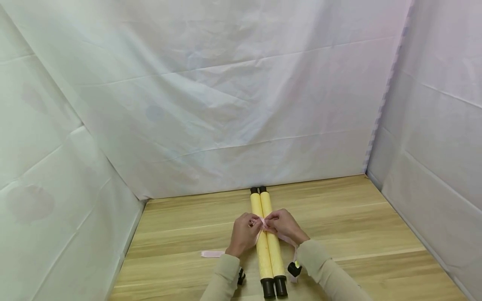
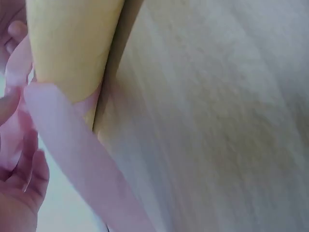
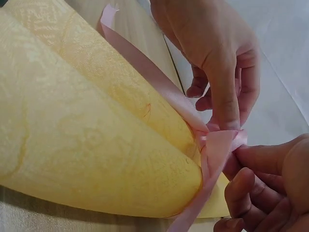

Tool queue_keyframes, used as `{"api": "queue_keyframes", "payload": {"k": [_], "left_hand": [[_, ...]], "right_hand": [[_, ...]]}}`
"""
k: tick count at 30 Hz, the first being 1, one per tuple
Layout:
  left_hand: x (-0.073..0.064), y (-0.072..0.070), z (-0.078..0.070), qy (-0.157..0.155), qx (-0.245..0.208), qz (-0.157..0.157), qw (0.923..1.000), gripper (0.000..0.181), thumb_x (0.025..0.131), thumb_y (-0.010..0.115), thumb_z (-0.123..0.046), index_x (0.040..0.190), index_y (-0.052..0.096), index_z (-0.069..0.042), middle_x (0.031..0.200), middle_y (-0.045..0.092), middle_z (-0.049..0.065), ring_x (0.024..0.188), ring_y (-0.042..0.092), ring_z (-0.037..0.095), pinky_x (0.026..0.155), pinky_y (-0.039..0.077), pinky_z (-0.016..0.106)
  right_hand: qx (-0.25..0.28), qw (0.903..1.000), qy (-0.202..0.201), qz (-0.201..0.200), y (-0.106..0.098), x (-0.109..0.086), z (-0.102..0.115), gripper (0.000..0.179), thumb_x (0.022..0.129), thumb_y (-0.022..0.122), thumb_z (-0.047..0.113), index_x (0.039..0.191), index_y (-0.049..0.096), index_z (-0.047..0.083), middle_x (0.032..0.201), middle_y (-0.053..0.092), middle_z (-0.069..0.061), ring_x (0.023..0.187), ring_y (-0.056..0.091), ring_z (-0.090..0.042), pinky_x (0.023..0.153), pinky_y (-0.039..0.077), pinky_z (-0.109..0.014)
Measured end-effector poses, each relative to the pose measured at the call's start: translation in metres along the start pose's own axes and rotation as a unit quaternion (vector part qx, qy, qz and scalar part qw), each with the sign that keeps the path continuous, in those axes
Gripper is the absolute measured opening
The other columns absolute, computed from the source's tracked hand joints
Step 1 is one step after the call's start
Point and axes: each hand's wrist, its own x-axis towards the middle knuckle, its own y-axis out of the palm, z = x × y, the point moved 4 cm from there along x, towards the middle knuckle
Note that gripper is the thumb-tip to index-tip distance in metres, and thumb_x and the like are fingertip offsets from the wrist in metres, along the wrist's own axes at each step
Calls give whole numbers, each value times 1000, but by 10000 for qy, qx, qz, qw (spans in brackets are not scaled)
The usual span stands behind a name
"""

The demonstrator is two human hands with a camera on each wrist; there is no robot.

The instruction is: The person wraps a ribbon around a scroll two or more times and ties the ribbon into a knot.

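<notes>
Two yellow rolls with black ends, the left roll (image 1: 264,255) and the right roll (image 1: 276,255), lie side by side, lengthwise away from me. A pink ribbon (image 3: 145,60) passes around both of them near their middle and crosses in a loop or knot on top. My left hand (image 1: 244,232) pinches the ribbon at the crossing from the left. From the right, my right hand (image 1: 284,223) pinches it between thumb and fingers, close to the left fingertips. One flat ribbon tail (image 1: 212,253) lies on the table at left; another hangs down the right side.
The rolls rest on a wood-grain table (image 1: 180,234). White cloth (image 1: 226,104) hangs behind the table and along both sides. A black wrist device (image 1: 295,269) shows beside the right sleeve, and the far roll ends lie close to the back cloth.
</notes>
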Motion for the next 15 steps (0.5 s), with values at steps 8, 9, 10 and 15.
{"api": "queue_keyframes", "payload": {"k": [8,9,10,15], "left_hand": [[-2,-8,9,-912,-872,286,9916,14,90,72,-10,101,72,-2,87,73,6,74,66,11,67,54,25],[-2,-9,10,-1050,-936,278,9897,10,90,72,-11,97,73,-4,85,73,5,73,65,10,65,54,24],[-2,-10,11,-1217,-1012,265,9870,7,90,73,-11,94,73,-6,84,72,3,72,64,9,64,53,24],[-4,-17,13,-1763,-1223,210,9765,6,89,75,-16,88,73,-11,77,68,3,67,58,8,59,49,22]], "right_hand": [[-1471,9880,-312,-362,-5,-1,5,12,96,64,7,92,75,3,87,66,-9,78,60,-18,67,52,-29],[-1625,9853,-347,-390,-5,-2,6,12,96,64,9,92,75,5,88,66,-8,81,60,-18,70,52,-30],[-1810,9816,-421,-430,-6,-2,8,13,96,65,11,91,75,7,88,65,-7,82,59,-19,70,51,-30],[-2224,9710,-721,-507,-7,-3,12,14,98,62,16,90,69,9,86,64,-5,75,57,-20,64,48,-33]]}}
